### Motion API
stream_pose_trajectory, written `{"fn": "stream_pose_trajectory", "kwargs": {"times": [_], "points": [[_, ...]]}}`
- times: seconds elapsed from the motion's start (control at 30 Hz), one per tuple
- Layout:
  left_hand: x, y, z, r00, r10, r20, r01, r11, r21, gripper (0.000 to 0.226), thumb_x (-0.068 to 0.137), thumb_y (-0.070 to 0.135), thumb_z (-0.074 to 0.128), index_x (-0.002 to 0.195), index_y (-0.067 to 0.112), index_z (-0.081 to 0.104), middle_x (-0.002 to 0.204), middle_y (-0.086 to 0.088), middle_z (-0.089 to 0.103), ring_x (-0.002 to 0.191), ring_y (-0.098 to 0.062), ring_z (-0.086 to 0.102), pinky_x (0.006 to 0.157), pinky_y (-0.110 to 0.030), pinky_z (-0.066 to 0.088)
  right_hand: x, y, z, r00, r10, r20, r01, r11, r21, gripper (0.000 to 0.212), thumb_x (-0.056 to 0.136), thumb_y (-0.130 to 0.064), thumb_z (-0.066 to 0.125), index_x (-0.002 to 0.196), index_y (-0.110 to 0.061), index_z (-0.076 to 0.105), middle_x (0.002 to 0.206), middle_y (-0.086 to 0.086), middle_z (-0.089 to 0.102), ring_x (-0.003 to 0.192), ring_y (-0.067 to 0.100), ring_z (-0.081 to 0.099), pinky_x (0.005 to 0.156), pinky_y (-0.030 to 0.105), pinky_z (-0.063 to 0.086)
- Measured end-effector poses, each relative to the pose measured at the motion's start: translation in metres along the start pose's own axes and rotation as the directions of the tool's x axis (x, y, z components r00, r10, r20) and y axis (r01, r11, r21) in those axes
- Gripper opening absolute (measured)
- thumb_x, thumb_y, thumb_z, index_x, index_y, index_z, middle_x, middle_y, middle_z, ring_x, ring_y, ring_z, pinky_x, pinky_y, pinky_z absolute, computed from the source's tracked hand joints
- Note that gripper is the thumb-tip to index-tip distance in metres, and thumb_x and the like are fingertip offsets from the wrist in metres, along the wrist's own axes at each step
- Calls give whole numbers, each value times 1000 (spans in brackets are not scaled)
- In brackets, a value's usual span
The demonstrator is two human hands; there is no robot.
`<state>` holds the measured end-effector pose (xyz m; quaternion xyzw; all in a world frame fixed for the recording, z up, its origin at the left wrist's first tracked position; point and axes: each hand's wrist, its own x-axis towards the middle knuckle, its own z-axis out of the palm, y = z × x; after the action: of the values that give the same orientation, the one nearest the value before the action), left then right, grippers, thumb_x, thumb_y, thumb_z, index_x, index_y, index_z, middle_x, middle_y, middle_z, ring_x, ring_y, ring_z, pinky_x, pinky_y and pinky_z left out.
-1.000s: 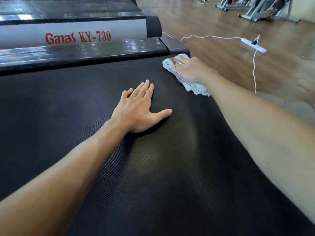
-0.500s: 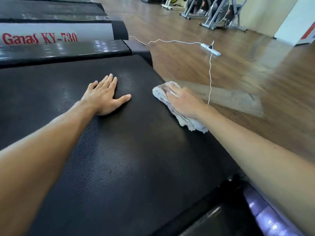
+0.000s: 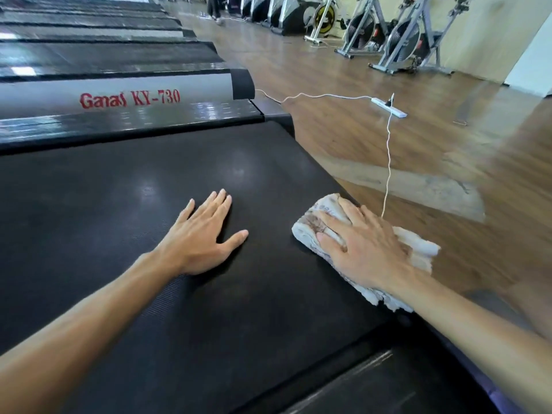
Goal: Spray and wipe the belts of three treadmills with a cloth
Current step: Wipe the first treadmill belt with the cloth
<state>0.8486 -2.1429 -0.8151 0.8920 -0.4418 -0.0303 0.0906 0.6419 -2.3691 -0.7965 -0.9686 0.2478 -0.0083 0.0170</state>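
Observation:
A black treadmill belt (image 3: 149, 189) fills most of the view. My left hand (image 3: 203, 237) lies flat on the belt near its middle, fingers straight and spread. My right hand (image 3: 361, 246) presses a crumpled white cloth (image 3: 316, 216) onto the belt's right edge with straight fingers. Part of the cloth hangs past the edge. No spray bottle is in view.
A grey side rail marked "Ganas KY-730" (image 3: 128, 98) runs behind the belt, with more treadmills (image 3: 89, 55) beyond. A white power strip (image 3: 388, 107) and its cable lie on the wooden floor to the right. Exercise bikes (image 3: 397, 37) line the far wall.
My right hand has drawn the cloth along the belt's right edge from the far corner toward me. My left hand stays flat on the belt. The view has lifted.

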Motion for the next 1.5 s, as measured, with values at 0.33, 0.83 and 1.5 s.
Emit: {"fn": "stream_pose_trajectory", "kwargs": {"times": [0.33, 0.83, 1.5], "points": [[-29, -39, -18, 973, -202, -115, 185, 973, -139, 85, 99, 64, 33, 163, 13, 7, 170, -2, 0, 156, -10, -6, 127, -38, -4, 129, -118, 3, 993, -109, 55, 104, 991, 84, 57, 101, -66, 21, 156, -53, 24, 173, -5, 6, 154, 37, 17, 122, 63, 13], [-83, -64, -26, 932, -331, -148, 293, 928, -230, 83, 101, 63, 29, 163, 13, 7, 170, -1, 1, 156, -9, -5, 127, -36, -4, 144, -159, -1, 975, -216, 59, 208, 971, 120, 60, 94, -73, 28, 149, -52, 36, 162, -7, 31, 145, 29, 33, 115, 57, 24], [-102, -82, -39, 923, -340, -180, 307, 933, -189, 111, 77, 82, 5, 162, 12, 0, 170, -2, -4, 155, -8, -8, 127, -36, -5, 74, -187, 13, 870, -438, -227, 485, 845, 227, 35, 103, -52, 51, 131, -35, 63, 129, -2, 50, 108, 24, 51, 95, 41, 45]]}}
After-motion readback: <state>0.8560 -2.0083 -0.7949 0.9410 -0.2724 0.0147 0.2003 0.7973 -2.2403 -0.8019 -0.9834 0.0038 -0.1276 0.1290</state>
